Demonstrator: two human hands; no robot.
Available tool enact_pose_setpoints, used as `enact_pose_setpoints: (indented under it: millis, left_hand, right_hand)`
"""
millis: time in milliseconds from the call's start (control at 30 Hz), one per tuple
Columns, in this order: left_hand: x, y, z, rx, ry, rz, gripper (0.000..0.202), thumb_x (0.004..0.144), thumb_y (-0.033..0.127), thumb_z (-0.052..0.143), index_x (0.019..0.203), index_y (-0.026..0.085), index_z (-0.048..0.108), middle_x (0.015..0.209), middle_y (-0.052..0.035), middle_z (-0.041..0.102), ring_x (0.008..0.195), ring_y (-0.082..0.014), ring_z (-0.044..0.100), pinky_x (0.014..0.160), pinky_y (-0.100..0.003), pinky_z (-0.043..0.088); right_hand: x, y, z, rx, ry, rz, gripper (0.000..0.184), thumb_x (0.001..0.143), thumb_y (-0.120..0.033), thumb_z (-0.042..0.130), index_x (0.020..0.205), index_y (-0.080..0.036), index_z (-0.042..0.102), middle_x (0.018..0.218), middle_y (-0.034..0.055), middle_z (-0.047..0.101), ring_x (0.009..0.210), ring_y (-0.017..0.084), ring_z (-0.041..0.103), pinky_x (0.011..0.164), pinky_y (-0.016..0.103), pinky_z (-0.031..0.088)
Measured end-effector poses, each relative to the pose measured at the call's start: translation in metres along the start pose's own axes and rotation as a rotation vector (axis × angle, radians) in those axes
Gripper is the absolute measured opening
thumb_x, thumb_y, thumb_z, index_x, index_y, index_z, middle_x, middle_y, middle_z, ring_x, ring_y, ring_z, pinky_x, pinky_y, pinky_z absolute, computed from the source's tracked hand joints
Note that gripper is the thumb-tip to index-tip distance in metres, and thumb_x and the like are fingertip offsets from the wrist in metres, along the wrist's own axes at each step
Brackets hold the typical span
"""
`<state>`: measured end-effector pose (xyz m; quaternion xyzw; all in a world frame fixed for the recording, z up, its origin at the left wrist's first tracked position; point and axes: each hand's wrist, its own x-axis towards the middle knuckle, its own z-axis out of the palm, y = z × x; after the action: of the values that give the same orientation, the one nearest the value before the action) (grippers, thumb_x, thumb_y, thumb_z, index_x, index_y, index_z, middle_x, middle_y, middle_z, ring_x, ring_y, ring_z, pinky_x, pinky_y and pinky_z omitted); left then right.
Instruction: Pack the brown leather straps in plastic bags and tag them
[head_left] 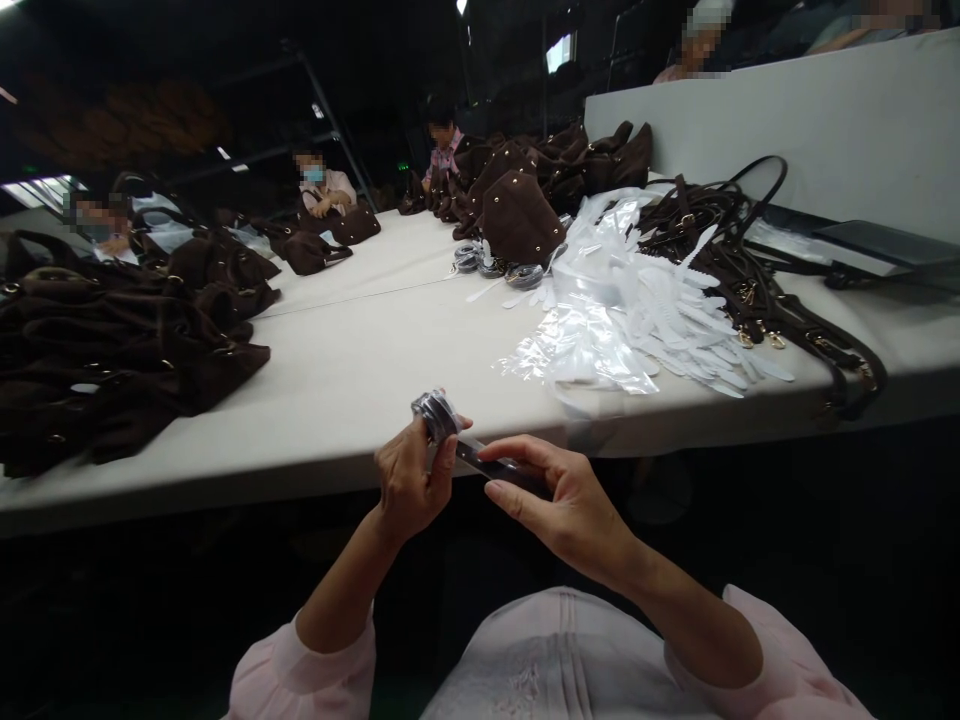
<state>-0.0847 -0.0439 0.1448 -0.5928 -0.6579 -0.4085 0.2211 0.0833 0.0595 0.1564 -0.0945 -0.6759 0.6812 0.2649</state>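
My left hand (412, 475) is closed around a coiled dark strap (435, 412), held up just in front of the table edge; a shiny covering like clear plastic shows on the coil. From the coil a flat dark length of the strap runs down to the right. My right hand (562, 500) grips that length between thumb and fingers, palm turned inward. Some of the strap is hidden behind the right fingers. On the table beyond lie several similar small coils (523, 276), near a pile of clear plastic bags (600, 335).
Dark brown bags are heaped at the left (112, 360) and at the back (521, 215). White serrated strips (690, 330) and loose brown straps with gold clips (795, 320) lie on the right of the pale table (375, 350). Several people sit farther off, one handling a brown bag (352, 225).
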Motion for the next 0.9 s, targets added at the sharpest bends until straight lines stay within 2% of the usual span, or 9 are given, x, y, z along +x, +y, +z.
enact_pose_setpoints:
  millis: [100,167,300,433,567,633,700,800,900]
  left_hand:
    - [-0.005,-0.006,0.003,0.107,-0.086,0.192,0.033,0.089,0.015,0.055,0.122,0.010,0.055,0.102,-0.0160,0.073,0.088,-0.0261,0.072,0.078,-0.033,0.056]
    - [-0.008,-0.008,0.005,0.151,-0.123,0.288,0.035,0.089,0.015,0.053,0.122,0.007,0.054,0.097,-0.0177,0.072,0.080,-0.0268,0.071,0.071,-0.034,0.056]
    - [-0.015,-0.005,0.002,0.146,-0.236,0.359,0.032,0.090,0.021,0.055,0.116,0.003,0.056,0.090,-0.0183,0.070,0.080,-0.0286,0.070,0.072,-0.037,0.055]
    - [-0.016,0.010,-0.012,-0.100,-0.474,0.072,0.022,0.093,0.025,0.056,0.106,0.009,0.061,0.079,-0.0086,0.067,0.067,-0.0191,0.063,0.064,-0.029,0.048]
    - [-0.009,0.027,-0.028,-0.751,-0.737,-0.383,0.027,0.098,0.033,0.048,0.108,0.012,0.063,0.068,-0.0030,0.062,0.060,-0.0132,0.055,0.061,-0.025,0.043]
    - [-0.007,0.032,-0.030,-1.050,-0.704,-0.552,0.034,0.099,0.037,0.048,0.116,0.012,0.061,0.065,-0.0027,0.061,0.058,-0.0130,0.055,0.060,-0.025,0.042]
    - [-0.005,0.034,-0.029,-1.228,-0.588,-0.635,0.038,0.098,0.040,0.049,0.120,0.012,0.061,0.063,-0.0026,0.060,0.057,-0.0130,0.055,0.060,-0.025,0.043]
    - [0.001,0.033,-0.024,-1.262,-0.371,-0.634,0.041,0.095,0.043,0.054,0.118,0.011,0.064,0.061,-0.0021,0.058,0.060,-0.0131,0.056,0.065,-0.025,0.045]
    - [0.012,0.032,-0.021,-1.200,-0.154,-0.608,0.043,0.093,0.046,0.058,0.117,0.011,0.066,0.065,-0.0031,0.059,0.065,-0.0128,0.057,0.070,-0.025,0.048]
  right_hand:
    - [0.001,0.000,-0.001,-0.060,-0.004,-0.064,0.024,0.083,-0.021,0.069,0.107,-0.019,0.069,0.099,0.0040,0.071,0.080,0.014,0.065,0.067,0.023,0.054]
    - [0.005,-0.001,-0.006,-0.185,0.004,-0.186,0.025,0.083,-0.016,0.067,0.108,-0.018,0.069,0.095,0.0037,0.071,0.076,0.013,0.065,0.067,0.022,0.053]
    - [0.019,-0.004,-0.026,-0.539,-0.049,-0.447,0.015,0.086,-0.018,0.069,0.101,-0.016,0.072,0.088,0.0042,0.070,0.077,0.014,0.064,0.075,0.024,0.050]
    - [0.042,-0.002,-0.049,-0.595,-0.254,-0.394,0.014,0.088,-0.029,0.070,0.093,-0.016,0.074,0.081,0.0026,0.066,0.072,0.012,0.060,0.069,0.022,0.044]
    - [0.060,0.013,-0.052,-0.240,-0.498,-0.243,0.031,0.093,-0.041,0.061,0.084,-0.012,0.069,0.079,0.0024,0.060,0.075,0.012,0.057,0.070,0.022,0.043]
    - [0.060,0.022,-0.043,-0.058,-0.525,-0.132,0.042,0.095,-0.050,0.054,0.079,-0.012,0.063,0.076,0.0015,0.056,0.072,0.011,0.053,0.067,0.022,0.042]
    - [0.056,0.030,-0.031,0.068,-0.474,-0.033,0.049,0.096,-0.056,0.047,0.074,-0.013,0.057,0.072,0.0002,0.053,0.066,0.009,0.048,0.063,0.021,0.039]
    - [0.049,0.036,-0.013,0.232,-0.337,0.057,0.049,0.096,-0.059,0.045,0.077,-0.015,0.052,0.063,-0.0032,0.046,0.056,0.007,0.040,0.054,0.020,0.033]
    - [0.044,0.038,-0.001,0.311,-0.183,0.054,0.038,0.097,-0.055,0.048,0.101,-0.018,0.054,0.062,-0.0063,0.041,0.052,0.007,0.035,0.048,0.019,0.028]
